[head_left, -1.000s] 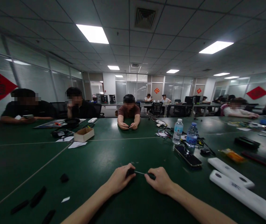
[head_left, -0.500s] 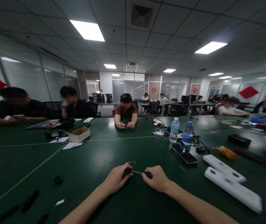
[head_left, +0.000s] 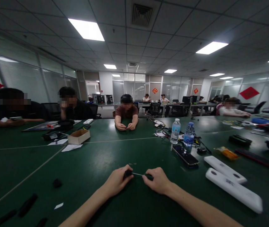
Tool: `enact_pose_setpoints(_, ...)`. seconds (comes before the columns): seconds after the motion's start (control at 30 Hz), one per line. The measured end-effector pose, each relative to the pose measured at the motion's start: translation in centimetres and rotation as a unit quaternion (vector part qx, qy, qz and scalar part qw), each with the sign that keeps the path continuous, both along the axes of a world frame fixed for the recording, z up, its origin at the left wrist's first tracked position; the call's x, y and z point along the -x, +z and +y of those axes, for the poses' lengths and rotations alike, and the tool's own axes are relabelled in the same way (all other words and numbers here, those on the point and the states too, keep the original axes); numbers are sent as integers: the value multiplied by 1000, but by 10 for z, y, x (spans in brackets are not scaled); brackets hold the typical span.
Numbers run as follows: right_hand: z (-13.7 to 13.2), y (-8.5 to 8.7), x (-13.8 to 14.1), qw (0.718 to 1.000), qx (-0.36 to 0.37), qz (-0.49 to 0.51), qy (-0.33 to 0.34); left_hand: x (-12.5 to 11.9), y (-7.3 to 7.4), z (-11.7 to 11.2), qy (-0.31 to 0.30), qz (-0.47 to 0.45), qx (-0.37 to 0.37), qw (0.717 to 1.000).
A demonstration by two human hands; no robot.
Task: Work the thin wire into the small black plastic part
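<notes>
My right hand is closed around the dark handle of a screwdriver, whose thin metal shaft points left. In my left hand, a small black part is gripped between thumb and fingers. The shaft reaches this part; whether its tip sits inside it I cannot tell. Both hands rest low over the green table, close together. Off to the left lie a small black block, several longer black pieces and a white scrap.
To the right are two white elongated devices, a phone, two water bottles and tangled cables. A cardboard box stands at the left on papers. Across the table sits a person; others sit left and right.
The view has turned slightly to the right, so the scene sits a little further left. My hands keep the same hold on the screwdriver and the black part.
</notes>
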State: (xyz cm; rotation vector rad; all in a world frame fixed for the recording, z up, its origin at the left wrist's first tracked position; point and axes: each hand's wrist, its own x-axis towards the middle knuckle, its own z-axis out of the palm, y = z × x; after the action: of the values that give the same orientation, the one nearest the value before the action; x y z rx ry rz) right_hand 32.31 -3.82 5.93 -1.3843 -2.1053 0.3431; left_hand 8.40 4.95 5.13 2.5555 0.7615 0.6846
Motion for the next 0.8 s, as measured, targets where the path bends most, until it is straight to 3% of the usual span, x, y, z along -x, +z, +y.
enact_pose_setpoints(0.33, 1, 1, 4, 999, 20, -10, -34, -1, 0, 0, 3, 9, -7, 1000)
enact_pose_setpoints(0.53, 2, 1, 5, 996, -9, -52, -66, -2, -3, 1, 3, 4, -8, 1000)
enact_pose_setpoints(0.8, 3, -2, 3, 999, 7, -29, -29, -1, -2, 2, 1, 8, -8, 1000)
